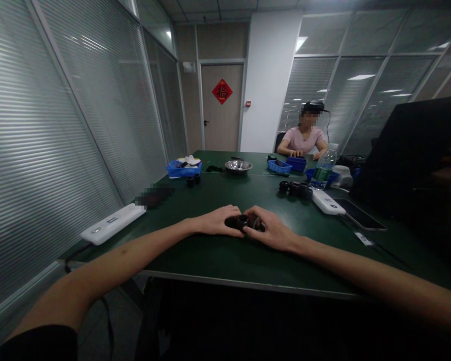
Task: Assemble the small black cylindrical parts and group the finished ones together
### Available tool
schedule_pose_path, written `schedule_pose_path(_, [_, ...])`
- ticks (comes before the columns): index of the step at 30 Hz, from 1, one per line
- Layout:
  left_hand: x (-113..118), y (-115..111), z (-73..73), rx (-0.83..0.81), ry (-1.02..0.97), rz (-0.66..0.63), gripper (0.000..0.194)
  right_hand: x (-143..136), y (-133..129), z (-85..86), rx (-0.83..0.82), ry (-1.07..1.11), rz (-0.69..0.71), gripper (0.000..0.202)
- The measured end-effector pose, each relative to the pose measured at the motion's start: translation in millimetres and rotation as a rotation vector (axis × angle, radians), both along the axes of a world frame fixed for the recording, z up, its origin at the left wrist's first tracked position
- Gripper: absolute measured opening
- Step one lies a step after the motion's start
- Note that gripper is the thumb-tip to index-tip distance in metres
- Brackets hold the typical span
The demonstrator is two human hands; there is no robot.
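Note:
A small black part with a round ring-like opening is at the table's near middle, between my two hands. My left hand curls round its left side, with the thumb along the near edge and the fingers over the far side. From the right, my right hand closes on the same part, thumb and fingertips bent against it. The fingers cover much of the part, so its exact kind cannot be told. Both forearms rest low over the green table.
Several black round parts lie right of centre, near a water bottle, a white power bank and a phone. Farther off are a metal bowl, blue trays and a seated person. Another power bank lies left.

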State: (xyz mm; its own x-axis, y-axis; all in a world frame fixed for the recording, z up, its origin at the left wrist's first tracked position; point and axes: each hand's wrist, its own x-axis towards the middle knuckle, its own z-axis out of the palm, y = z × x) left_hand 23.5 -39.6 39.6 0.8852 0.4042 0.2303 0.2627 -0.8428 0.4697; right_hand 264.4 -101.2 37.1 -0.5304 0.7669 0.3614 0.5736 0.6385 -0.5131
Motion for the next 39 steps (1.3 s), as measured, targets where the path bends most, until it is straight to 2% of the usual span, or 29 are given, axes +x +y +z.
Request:
schedule_pose_path(4, [-0.1,0.5,-0.9,0.001,-0.010,-0.003,0.048,0.1,0.9,-1.2,0.000,0.012,-0.017,0.028])
schedule_pose_path(9, [-0.4,-0.7,0.6,-0.016,0.001,-0.003,0.048,-0.8,-1.8,2.0,0.004,0.001,0.025,0.026])
schedule_pose_path(15, [0.8,-0.1,0.1,-0.015,0.001,0.004,0.049,-0.1,0.3,-0.9,-0.007,0.016,-0.007,0.032])
schedule_pose_path(23, [0.5,-1.1,1.7,-0.022,0.003,-0.003,0.047,0.4,-1.1,1.3,0.005,0.010,0.035,0.028])
schedule_pose_path(29, [0.6,-0.9,1.6,-0.020,0.005,-0.009,0.046,0.0,0.3,0.0,0.001,0.012,-0.005,0.034])
schedule_pose_path(35, [0.7,-2.0,2.5,-0.009,-0.005,-0.007,0.045,0.5,-0.3,-0.2,0.026,0.004,0.046,0.029])
schedule_pose_path(39, [0.4,-0.7,1.3,-0.017,-0.002,-0.010,0.046,-0.3,1.0,-1.9,0.014,0.011,0.012,0.033])
